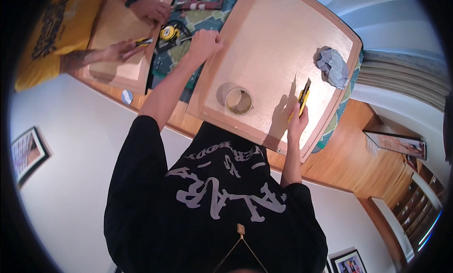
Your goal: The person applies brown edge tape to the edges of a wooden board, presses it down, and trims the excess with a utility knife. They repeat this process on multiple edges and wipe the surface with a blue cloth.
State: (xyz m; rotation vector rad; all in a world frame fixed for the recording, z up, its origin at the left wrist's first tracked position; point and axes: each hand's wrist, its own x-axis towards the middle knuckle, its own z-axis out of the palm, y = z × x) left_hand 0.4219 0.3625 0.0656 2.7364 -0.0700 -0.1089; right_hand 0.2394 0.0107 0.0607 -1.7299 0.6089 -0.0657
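Note:
My right hand (297, 124) grips a yellow utility knife (303, 99), its blade out and pointing away from me, above a wooden-framed panel (269, 41). My left hand (205, 44) is closed at the panel's left border; whatever its fingers hold, if anything, is hidden. A roll of tape (239, 101) lies on the near left part of the panel. Toward the far right of the panel rests a crumpled grey-blue cloth or paper (333, 67). Just left of my left hand, a yellow and black tape measure (169, 32) sits on the patterned table cover (214, 20).
At the left, a person in a yellow shirt (71, 25) works over a second framed panel (123, 25), holding a yellow knife (143, 42). A dark red tool (203, 1) lies at the back. Grey curtains (401, 77) hang to the right, near a picture frame (396, 144) on the floor.

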